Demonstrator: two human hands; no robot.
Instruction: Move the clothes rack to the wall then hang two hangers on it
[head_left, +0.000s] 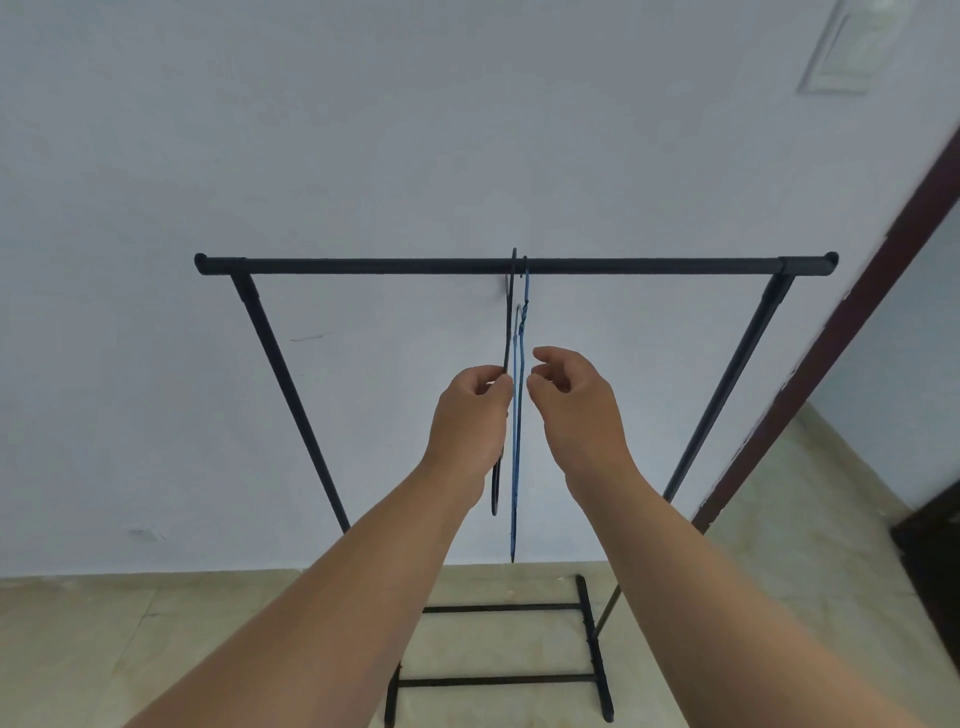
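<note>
A black clothes rack (363, 265) stands against the pale wall, its top bar level across the middle of the view. Two thin hangers hook over the bar near its centre and are seen edge-on: a black hanger (508, 322) on the left and a blue hanger (516, 467) just right of it. My left hand (470, 421) pinches the black hanger's edge between thumb and fingers. My right hand (579, 410) hovers just right of the blue hanger with its fingers curled and apart, touching nothing.
The rack's black base bars (498, 680) lie on the beige tiled floor (78, 649) below my arms. A dark brown door frame (852, 322) runs diagonally at the right, close to the rack's right leg (727, 384).
</note>
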